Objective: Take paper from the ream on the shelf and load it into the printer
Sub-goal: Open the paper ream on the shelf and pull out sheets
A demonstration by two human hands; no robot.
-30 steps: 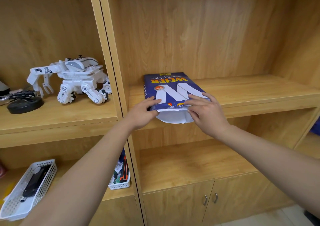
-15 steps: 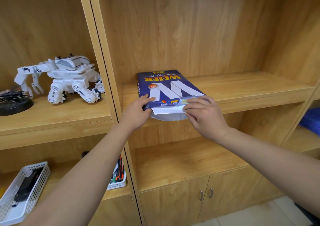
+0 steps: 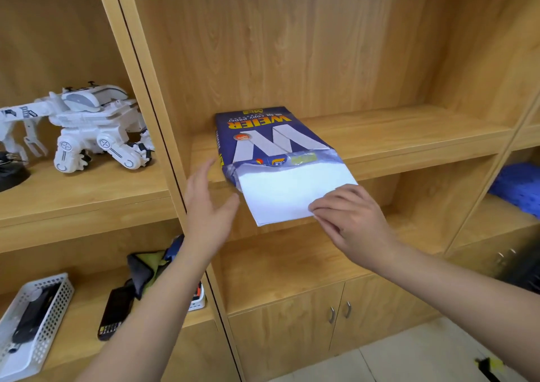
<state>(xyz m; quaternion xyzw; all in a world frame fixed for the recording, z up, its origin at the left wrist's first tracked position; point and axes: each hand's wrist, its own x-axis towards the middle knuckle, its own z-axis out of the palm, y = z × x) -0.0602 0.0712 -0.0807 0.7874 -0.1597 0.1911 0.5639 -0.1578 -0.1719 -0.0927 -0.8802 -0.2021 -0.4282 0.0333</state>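
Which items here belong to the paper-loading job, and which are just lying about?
In use: blue wrapped paper ream; white sheets pinched by right hand; open left hand.

Lying about: white toy robot; white perforated basket; black calculator.

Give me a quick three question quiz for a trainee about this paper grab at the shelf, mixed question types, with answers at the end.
1. True or false: the right hand grips the white sheets sticking out of the blue ream.
2. Which hand is open and off the ream? A left, B right.
3. Fill in: the white toy robot stands in the compartment to the ream's ____.

Key: 1 true; 2 A, the left hand; 3 left.
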